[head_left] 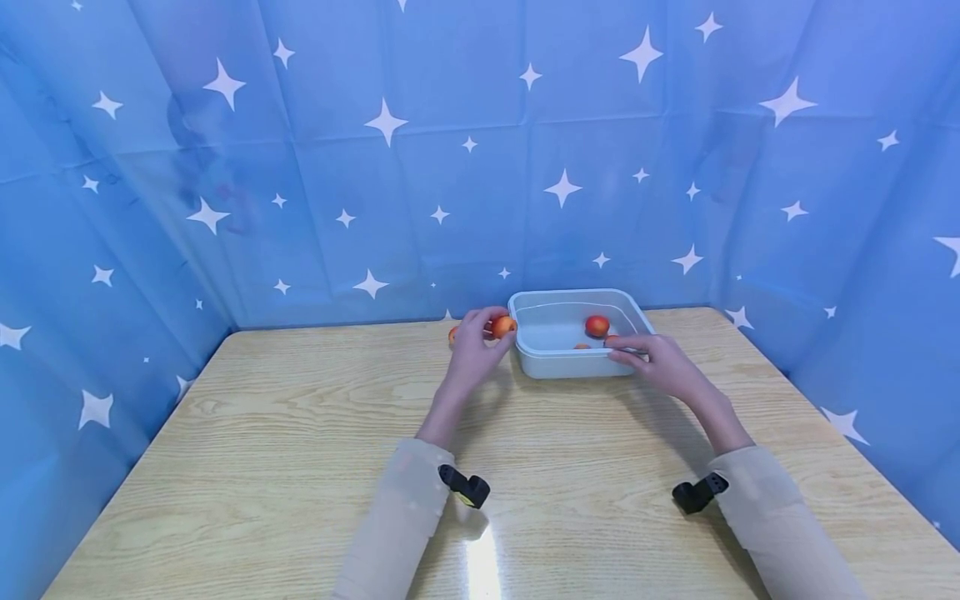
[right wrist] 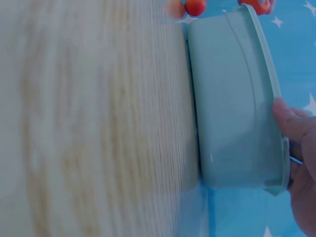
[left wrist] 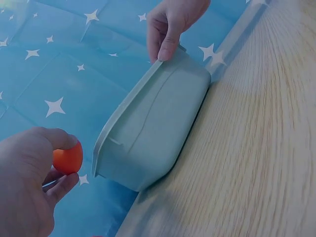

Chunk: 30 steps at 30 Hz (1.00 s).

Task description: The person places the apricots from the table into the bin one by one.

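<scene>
My left hand point(head_left: 474, 346) pinches a round red-orange fruit point(head_left: 504, 327) between thumb and fingers, right at the left rim of a pale blue-green plastic basin point(head_left: 555, 365). In the left wrist view that fruit point(left wrist: 69, 159) shows beside the basin's end, above rim height. My right hand point(head_left: 660, 364) grips the basin's near rim toward its right corner, thumb outside and fingers over the inside. Inside the basin lies a red fruit point(head_left: 597, 326). Parts of two more show there, mostly hidden by the near wall and the right hand.
The basin stands at the back of a wood-grain table point(head_left: 300, 433), close to a blue star-patterned curtain point(head_left: 450, 167). Left of the basin, more fruit rests on the table, including a red one point(right wrist: 195, 6), largely hidden behind my left hand in the head view.
</scene>
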### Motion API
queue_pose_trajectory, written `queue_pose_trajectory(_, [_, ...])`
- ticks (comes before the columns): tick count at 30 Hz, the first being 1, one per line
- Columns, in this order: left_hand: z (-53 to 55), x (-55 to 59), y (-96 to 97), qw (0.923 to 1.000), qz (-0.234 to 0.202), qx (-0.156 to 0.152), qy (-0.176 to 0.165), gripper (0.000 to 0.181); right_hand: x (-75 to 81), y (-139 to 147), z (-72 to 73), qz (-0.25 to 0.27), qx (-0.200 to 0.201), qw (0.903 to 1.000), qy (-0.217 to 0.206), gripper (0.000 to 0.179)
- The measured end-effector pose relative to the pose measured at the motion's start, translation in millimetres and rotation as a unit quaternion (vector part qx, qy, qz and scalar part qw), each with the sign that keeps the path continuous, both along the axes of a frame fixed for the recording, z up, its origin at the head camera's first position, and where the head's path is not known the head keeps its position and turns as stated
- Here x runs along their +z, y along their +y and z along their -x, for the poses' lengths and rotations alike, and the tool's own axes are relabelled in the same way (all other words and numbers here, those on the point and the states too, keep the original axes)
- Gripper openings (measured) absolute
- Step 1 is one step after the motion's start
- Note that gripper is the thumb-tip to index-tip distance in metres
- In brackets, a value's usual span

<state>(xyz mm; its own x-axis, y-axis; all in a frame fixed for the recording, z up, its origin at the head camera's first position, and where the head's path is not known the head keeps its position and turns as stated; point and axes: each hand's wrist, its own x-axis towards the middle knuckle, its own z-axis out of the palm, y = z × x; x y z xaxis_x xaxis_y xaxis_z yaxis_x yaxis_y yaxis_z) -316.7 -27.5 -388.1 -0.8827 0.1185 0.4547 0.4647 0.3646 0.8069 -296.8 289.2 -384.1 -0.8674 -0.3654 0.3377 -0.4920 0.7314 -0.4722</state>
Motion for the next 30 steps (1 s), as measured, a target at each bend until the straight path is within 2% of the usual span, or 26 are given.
queue_pose_trajectory(6, [-1.2, 2.0, 8.2, 0.9999, -0.006, -0.003, -0.007, 0.035, 0.0, -0.2, 0.6, 0.001, 0.001, 1.0000, 0.002, 0.029])
queue_pose_trajectory(15, [-3.1, 3.9, 20.7, 0.9996, -0.017, -0.024, 0.005, 0.035, -1.0, 0.0, 0.4, 0.001, 0.001, 1.0000, 0.003, 0.028])
queue_pose_trajectory(30, [-6.8, 3.7, 44.4, 0.9995, 0.002, -0.029, 0.011, 0.037, -0.3, -0.7, 0.3, -0.003, -0.001, 1.0000, 0.000, 0.029])
